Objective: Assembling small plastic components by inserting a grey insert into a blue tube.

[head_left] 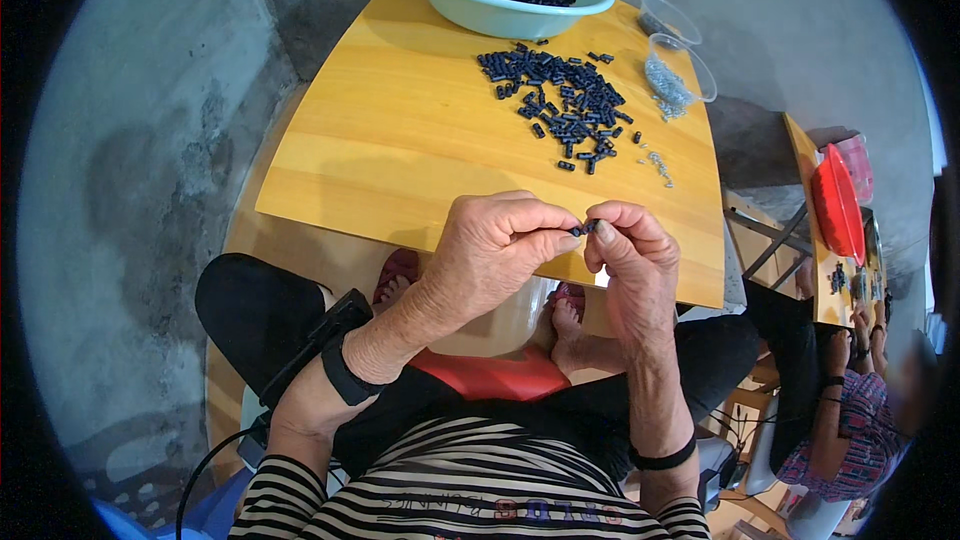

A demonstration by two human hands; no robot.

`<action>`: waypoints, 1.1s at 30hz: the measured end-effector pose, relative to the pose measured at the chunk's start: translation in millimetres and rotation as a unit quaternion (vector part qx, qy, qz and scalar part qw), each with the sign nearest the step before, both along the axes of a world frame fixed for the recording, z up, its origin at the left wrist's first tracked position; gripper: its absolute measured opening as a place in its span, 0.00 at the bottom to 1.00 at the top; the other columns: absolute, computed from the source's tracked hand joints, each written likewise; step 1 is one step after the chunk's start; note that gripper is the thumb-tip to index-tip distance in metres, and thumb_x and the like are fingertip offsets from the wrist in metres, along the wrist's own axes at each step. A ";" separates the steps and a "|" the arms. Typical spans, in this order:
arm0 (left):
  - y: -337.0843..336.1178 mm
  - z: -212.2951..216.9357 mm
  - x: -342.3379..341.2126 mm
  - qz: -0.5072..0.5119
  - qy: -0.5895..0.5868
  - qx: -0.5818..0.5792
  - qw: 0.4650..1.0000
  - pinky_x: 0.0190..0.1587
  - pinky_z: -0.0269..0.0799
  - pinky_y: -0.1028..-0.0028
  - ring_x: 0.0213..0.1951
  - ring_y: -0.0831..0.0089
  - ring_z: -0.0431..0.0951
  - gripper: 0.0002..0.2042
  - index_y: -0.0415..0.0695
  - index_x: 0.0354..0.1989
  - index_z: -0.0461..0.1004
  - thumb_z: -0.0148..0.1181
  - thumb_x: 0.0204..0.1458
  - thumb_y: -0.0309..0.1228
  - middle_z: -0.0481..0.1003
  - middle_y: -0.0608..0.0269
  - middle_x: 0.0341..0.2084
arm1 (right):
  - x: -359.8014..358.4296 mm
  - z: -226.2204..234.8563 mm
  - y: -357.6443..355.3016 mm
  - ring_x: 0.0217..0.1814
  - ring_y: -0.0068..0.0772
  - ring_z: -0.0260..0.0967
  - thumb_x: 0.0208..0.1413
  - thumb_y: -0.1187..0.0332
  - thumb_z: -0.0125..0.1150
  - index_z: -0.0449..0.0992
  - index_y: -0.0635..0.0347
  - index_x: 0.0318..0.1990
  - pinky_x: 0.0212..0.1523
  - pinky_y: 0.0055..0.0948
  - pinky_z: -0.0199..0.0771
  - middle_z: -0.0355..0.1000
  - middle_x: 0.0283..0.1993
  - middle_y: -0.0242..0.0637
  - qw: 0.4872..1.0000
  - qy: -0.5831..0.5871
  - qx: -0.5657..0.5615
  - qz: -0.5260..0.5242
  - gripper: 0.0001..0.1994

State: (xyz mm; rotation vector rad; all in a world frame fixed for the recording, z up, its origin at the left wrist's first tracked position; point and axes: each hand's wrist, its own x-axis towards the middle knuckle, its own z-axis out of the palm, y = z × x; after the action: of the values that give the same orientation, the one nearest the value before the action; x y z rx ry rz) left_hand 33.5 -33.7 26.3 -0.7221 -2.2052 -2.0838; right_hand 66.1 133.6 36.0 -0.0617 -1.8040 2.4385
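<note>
In front of me, just above the near edge of the table, my left hand (495, 245) and my right hand (638, 255) meet fingertip to fingertip. Both are closed in a pinch on a small black plastic piece (588, 227). The fingers cover most of it, so I cannot tell whether it is one part or two. Beyond my hands lies a loose pile of short black tubular pieces (575, 105). Several tiny silvery metal parts (658, 168) are scattered at the pile's right.
A light-blue basin (480, 20) full of black pieces stands at the table's (380, 140) far end. Two clear tubs (708, 80) of small metal parts sit at the far right. Further right, another person (850, 420) works at a table with a red basin (838, 205).
</note>
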 end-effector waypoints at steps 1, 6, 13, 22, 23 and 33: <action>0.6 -0.4 0.3 -0.002 -0.002 0.002 1.000 0.35 0.72 0.79 0.32 0.78 0.77 0.07 0.37 0.35 0.80 0.66 0.47 0.21 0.79 0.60 0.28 | 0.3 0.3 -0.3 0.27 0.17 0.64 0.53 0.77 0.63 0.79 0.65 0.39 0.29 0.17 0.64 0.74 0.29 0.30 1.000 0.000 0.000 0.000 0.06; 0.5 0.1 2.7 -0.015 -0.011 0.013 1.000 0.34 0.73 0.79 0.31 0.78 0.77 0.07 0.36 0.36 0.80 0.65 0.48 0.21 0.79 0.60 0.28 | 0.5 0.1 0.9 0.29 0.16 0.64 0.53 0.77 0.63 0.79 0.64 0.39 0.31 0.16 0.64 0.74 0.30 0.28 0.999 0.014 0.041 0.004 0.06; -0.8 2.5 5.0 -0.062 -0.126 0.060 0.988 0.33 0.75 0.79 0.29 0.79 0.77 0.07 0.35 0.38 0.79 0.64 0.51 0.23 0.79 0.61 0.28 | -0.5 4.5 6.6 0.29 0.19 0.64 0.53 0.76 0.63 0.77 0.66 0.37 0.31 0.18 0.65 0.72 0.33 0.31 0.987 0.053 0.152 0.005 0.05; -2.3 3.0 2.8 -0.097 -0.177 0.072 0.977 0.31 0.75 0.80 0.27 0.78 0.78 0.08 0.33 0.38 0.79 0.64 0.51 0.24 0.79 0.61 0.27 | -2.7 10.6 13.5 0.37 0.24 0.68 0.50 0.80 0.63 0.78 0.65 0.36 0.39 0.22 0.68 0.72 0.34 0.34 0.949 0.136 0.283 0.021 0.05; -2.6 3.4 2.6 -0.114 -0.200 0.093 0.969 0.31 0.75 0.80 0.27 0.78 0.78 0.08 0.33 0.37 0.79 0.64 0.51 0.24 0.79 0.61 0.27 | -3.4 11.8 14.8 0.37 0.25 0.69 0.50 0.80 0.63 0.78 0.65 0.35 0.39 0.22 0.69 0.73 0.34 0.34 0.948 0.139 0.285 0.032 0.05; -2.0 0.5 3.4 -0.130 -0.241 0.126 0.953 0.32 0.75 0.79 0.26 0.78 0.77 0.08 0.34 0.36 0.79 0.64 0.52 0.27 0.79 0.61 0.25 | -5.7 10.4 11.6 0.38 0.26 0.71 0.49 0.80 0.63 0.79 0.63 0.35 0.40 0.23 0.69 0.74 0.32 0.33 0.943 0.126 0.303 0.050 0.06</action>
State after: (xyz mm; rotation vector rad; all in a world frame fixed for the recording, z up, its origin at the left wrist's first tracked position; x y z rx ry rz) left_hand 37.0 -35.6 26.8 -0.5513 -2.0619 -2.8740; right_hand 60.5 145.2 46.3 0.3802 -2.3685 1.7295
